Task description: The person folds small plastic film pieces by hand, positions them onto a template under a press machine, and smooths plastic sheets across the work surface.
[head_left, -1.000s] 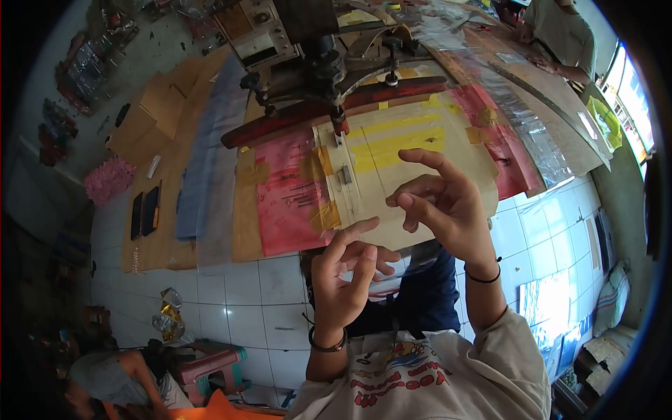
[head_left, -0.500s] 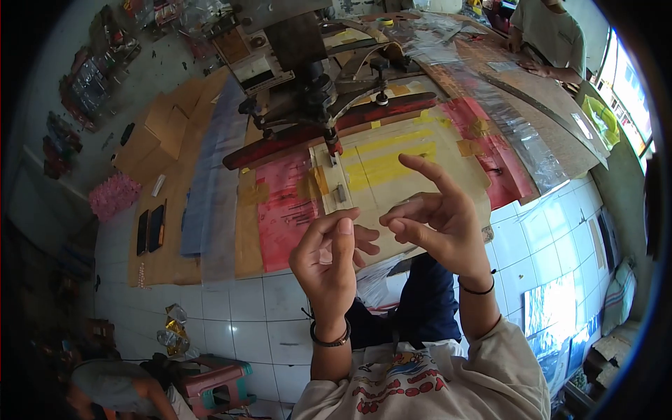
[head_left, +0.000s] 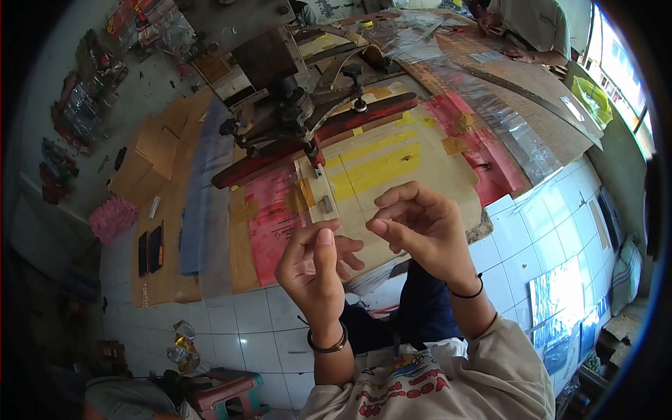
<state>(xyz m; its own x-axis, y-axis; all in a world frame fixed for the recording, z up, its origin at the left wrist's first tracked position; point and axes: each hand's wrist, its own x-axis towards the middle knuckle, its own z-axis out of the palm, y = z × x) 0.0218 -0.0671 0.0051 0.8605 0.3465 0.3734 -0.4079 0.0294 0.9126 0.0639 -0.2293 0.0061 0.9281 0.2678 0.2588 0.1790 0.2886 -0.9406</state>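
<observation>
My left hand (head_left: 315, 269) is raised in front of the bench, its thumb pressed to the index finger and the other fingers loosely bent. My right hand (head_left: 427, 227) is level with it, curled, with the thumb close to the bent fingers. Whatever may be pinched in either hand is too small or too clear to make out. Beyond them lies a tan board (head_left: 441, 168) with yellow tape strips (head_left: 378, 168). Above the board a long red-and-black bar (head_left: 329, 136) hangs from a metal press head (head_left: 290, 98).
Red sheets (head_left: 273, 217) flank the board. To the left are phones (head_left: 155, 248), a cardboard box (head_left: 143, 164) and a pink bundle (head_left: 114, 218). A co-worker (head_left: 535, 28) stands at the far right; another person (head_left: 126, 399) is at lower left, near a plastic stool (head_left: 231, 395).
The right index finger, stretched out before, has bent in toward the thumb. The left hand keeps its pinch. The head view has shifted slightly, so the bench appears farther left.
</observation>
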